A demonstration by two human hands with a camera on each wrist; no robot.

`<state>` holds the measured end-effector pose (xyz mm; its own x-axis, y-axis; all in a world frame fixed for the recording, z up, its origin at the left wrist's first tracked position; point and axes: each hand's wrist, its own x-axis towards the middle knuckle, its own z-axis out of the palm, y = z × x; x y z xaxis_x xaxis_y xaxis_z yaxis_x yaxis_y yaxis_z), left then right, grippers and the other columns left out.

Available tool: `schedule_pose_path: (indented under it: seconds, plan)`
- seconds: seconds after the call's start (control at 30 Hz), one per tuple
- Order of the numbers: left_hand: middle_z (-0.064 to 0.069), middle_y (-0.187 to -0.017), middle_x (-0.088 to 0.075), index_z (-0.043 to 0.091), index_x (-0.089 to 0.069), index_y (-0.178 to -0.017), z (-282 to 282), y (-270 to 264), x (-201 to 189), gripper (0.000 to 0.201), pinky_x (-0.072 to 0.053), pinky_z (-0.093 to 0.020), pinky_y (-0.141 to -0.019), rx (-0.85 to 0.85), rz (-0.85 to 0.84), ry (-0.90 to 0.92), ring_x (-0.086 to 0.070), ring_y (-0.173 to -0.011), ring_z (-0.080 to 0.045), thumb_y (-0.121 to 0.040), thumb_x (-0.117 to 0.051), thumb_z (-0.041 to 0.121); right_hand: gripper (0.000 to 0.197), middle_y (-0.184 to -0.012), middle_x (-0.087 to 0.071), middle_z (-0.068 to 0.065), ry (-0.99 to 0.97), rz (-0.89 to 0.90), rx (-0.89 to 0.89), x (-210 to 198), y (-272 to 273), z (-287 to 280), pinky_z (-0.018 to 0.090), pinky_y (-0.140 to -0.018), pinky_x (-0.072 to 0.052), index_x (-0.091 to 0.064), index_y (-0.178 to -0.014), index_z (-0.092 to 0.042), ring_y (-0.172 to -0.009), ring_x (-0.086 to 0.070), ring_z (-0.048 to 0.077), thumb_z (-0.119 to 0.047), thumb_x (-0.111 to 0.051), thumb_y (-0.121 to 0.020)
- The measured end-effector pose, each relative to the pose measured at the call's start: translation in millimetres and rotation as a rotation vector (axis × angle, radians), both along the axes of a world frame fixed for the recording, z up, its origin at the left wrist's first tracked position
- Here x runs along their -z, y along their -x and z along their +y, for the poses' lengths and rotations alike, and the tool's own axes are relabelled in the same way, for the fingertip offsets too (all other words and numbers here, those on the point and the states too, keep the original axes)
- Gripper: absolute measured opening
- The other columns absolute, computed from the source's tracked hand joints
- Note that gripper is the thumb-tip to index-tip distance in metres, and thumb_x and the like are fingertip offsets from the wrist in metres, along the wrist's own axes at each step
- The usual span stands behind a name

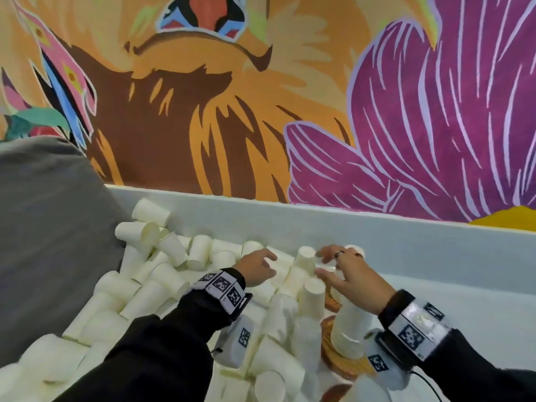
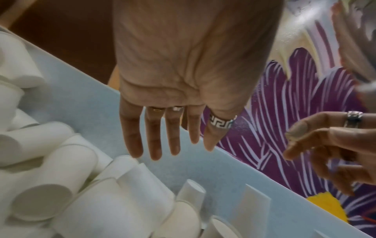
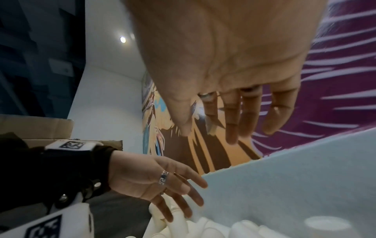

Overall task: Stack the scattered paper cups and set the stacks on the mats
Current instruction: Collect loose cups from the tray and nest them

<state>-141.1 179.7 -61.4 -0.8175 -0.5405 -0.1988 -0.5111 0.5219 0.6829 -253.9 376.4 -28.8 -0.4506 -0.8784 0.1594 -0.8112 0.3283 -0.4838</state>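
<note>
Both hands empty, fingers loosely spread: the upturned cup (image 1: pixel 305 256) stands upright in the pile between them, just left of the right hand (image 1: pixel 352 278), left hand (image 1: pixel 256 269) slightly farther.

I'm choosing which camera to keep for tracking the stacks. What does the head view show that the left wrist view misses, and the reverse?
Head view only: the stack of cups standing upside down on a wooden mat, both wristbands, and the grey cushion.

Left wrist view only: the left hand's straight fingers from below, with a patterned thumb ring.

Both: the loose cups, the pale blue table, the right hand and the mural.
</note>
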Motion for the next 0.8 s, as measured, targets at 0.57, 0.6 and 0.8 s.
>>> schedule_pose_path:
  seconds: [0.57,0.6,0.8]
  plan:
    - [-0.004,-0.106,-0.050,0.015,-0.055,-0.109,-76,-6,68,0.023,-0.038,-0.018,-0.049,-0.036,-0.057,-0.285,-0.051,-0.058,-0.009,-0.092,-0.047,0.002,0.036,-0.064,-0.046,-0.004,-0.931,-0.050,-0.062,58,-12,-124,0.019,-0.051,-0.033,-0.061,-0.095,-0.019,-0.055,-0.043,0.010,-0.049,-0.042,-0.094]
    - [-0.003,-0.102,-0.051,0.016,-0.055,-0.106,-77,-5,70,0.024,-0.037,-0.018,-0.049,-0.039,-0.050,-0.298,-0.051,-0.057,-0.008,-0.091,-0.045,0.001,0.033,-0.064,-0.046,-0.004,-0.937,-0.059,-0.056,60,-12,-128,0.018,-0.051,-0.033,-0.060,-0.088,-0.020,-0.054,-0.042,0.010,-0.048,-0.044,-0.093]
    - [0.003,-0.078,-0.055,0.010,-0.054,-0.119,-84,-3,76,0.031,-0.038,-0.018,-0.057,-0.035,-0.065,-0.371,-0.053,-0.063,-0.007,-0.093,-0.040,0.001,0.028,-0.061,-0.048,-0.004,-0.936,-0.100,-0.030,69,-10,-142,0.017,-0.050,-0.033,-0.056,-0.079,-0.018,-0.052,-0.041,0.009,-0.042,-0.050,-0.092]
